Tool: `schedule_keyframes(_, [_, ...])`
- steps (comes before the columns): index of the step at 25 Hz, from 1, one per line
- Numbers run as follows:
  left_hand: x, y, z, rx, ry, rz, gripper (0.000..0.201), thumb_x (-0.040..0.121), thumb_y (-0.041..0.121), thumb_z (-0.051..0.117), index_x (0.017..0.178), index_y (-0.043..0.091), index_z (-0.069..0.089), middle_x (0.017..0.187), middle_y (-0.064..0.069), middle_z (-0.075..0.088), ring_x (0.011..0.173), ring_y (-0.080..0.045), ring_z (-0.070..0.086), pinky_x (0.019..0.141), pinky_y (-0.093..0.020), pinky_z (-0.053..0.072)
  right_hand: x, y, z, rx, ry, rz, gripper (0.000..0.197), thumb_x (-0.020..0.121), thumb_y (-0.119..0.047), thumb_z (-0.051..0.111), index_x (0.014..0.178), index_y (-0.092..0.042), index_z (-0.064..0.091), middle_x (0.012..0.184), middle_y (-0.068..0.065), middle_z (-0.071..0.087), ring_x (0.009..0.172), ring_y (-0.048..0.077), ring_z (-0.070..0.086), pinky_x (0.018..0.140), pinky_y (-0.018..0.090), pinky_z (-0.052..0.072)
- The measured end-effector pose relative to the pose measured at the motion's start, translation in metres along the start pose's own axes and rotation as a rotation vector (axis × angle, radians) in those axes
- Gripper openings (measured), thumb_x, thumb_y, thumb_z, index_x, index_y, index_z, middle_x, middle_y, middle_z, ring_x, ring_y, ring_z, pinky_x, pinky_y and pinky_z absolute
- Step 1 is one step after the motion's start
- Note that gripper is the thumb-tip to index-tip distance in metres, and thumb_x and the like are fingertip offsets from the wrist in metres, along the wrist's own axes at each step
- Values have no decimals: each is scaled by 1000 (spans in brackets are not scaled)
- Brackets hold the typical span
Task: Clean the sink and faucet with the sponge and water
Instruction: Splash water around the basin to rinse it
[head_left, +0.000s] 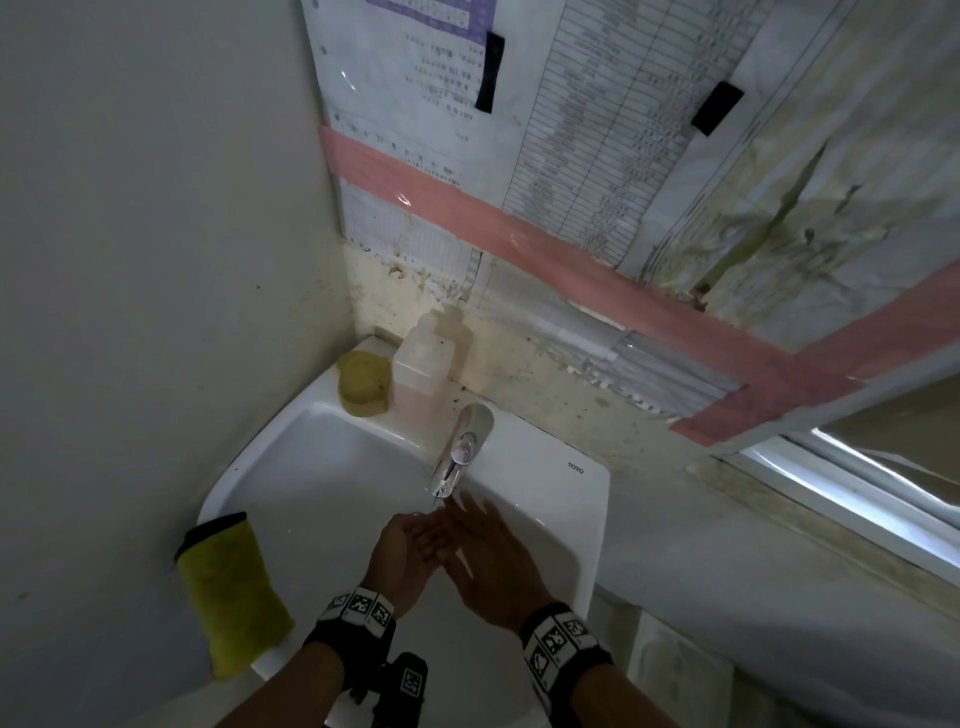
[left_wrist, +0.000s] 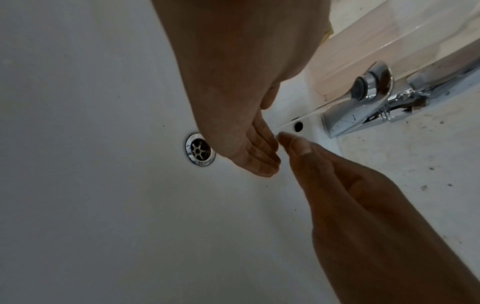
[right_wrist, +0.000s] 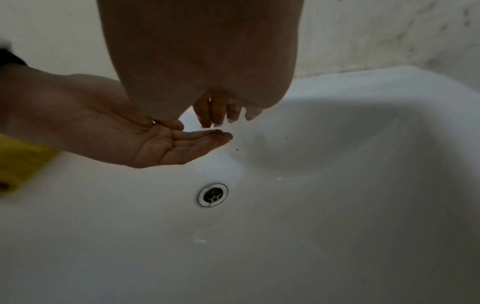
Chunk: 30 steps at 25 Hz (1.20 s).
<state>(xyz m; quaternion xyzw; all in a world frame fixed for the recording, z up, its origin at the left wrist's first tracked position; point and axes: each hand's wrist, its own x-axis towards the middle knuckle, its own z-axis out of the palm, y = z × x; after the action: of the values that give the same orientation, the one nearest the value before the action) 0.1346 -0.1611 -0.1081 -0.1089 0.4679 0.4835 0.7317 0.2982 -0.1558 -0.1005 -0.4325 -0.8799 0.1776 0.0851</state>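
Now both your hands sit under the faucet — empty.
Left hand cupped palm-up, right hand flat, fingers straight; beneath them, the sink holds only its drain.

White ceramic wall-corner sink, one piece, "TOTO" mark on the rear ledge at right. Carried on it:
- Chrome single-lever faucet, mounted at the middle of the rear ledge, spout over the basin.
- Translucent plastic pump soap dispenser, upright on the rear ledge, left of the faucet, by the wall.
- Yellow rounded sponge, on the rear left corner, just beside the dispenser.
- Yellow cloth with black edging, draped over the front left rim.
- Round chrome drain, set in the basin floor.
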Motion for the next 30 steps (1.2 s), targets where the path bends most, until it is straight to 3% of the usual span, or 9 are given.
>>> schedule_keyframes(5, [-2, 19, 2, 115, 39, 35, 45, 104, 26, 38, 118, -6, 65, 116, -23, 72, 102, -35, 67, 92, -42, 53, 15, -10, -25, 244, 264, 343, 30, 103, -33, 42, 120, -29, 66, 117, -11, 64, 113, 6, 56, 96, 34, 51])
schedule_keyframes(7, [0, 29, 5, 285, 142, 191, 32, 103, 21, 45, 109, 1, 70, 108, -17, 73, 87, -28, 67, 79, -36, 53, 38, -14, -60, 270, 419, 400, 21, 102, -26, 46, 106, -27, 66, 104, -14, 63, 102, 7, 55, 89, 32, 49])
schedule_keyframes(9, [0, 41, 7, 547, 235, 479, 22, 101, 14, 49, 105, 16, 71, 115, -11, 68, 95, -26, 66, 78, -30, 52, 60, -22, -91, 320, 512, 417, 15, 102, -23, 48, 96, -27, 61, 96, -16, 59, 96, 9, 54, 83, 32, 47])
schedule_keyframes(11, [-3, 52, 5, 798, 298, 778, 21, 101, 12, 52, 113, 23, 66, 120, -3, 55, 106, -23, 59, 84, -25, 52, 83, -31, -116, 356, 550, 423, 6, 101, -28, 51, 99, -28, 56, 99, -15, 56, 99, 9, 53, 82, 34, 49])
schedule_keyframes(13, [-7, 65, 8, 968, 359, 954, 29, 98, 15, 57, 125, 23, 59, 132, 1, 43, 118, -20, 47, 95, -32, 49, 106, -39, -129, 374, 524, 413, 22, 97, -38, 56, 115, -26, 54, 114, -10, 53, 109, 10, 50, 86, 34, 51])
schedule_keyframes(16, [-6, 79, 13, 1237, 403, 1041, 46, 95, 18, 61, 139, 28, 53, 158, -3, 17, 135, -27, 25, 106, -42, 36, 140, -49, -133, 423, 345, 410, 73, 88, -50, 68, 147, -27, 32, 143, -4, 36, 130, 14, 36, 95, 35, 44])
schedule_keyframes(19, [0, 87, 14, 1374, 354, 1093, 52, 91, 15, 63, 138, 38, 56, 168, -7, -3, 149, -39, 9, 116, -55, 21, 162, -61, -124, 488, 231, 377, 101, 80, -44, 78, 157, -32, 13, 154, -5, 24, 137, 19, 28, 100, 40, 39])
schedule_keyframes(24, [18, 94, 1, 1492, 333, 1202, 48, 88, 20, 56, 132, 37, 64, 169, -15, -5, 156, -37, 4, 119, -58, 18, 172, -62, -109, 499, 299, 458, 86, 86, -32, 74, 153, -34, 19, 153, -8, 29, 136, 19, 34, 100, 54, 46])
schedule_keyframes(30, [24, 99, -1, 1495, 314, 1206, 50, 90, 13, 59, 136, 32, 60, 169, -16, -1, 149, -41, 20, 116, -56, 22, 177, -48, -109, 550, 343, 443, 72, 86, -34, 77, 144, -35, 35, 145, -11, 45, 127, 14, 46, 103, 47, 48])
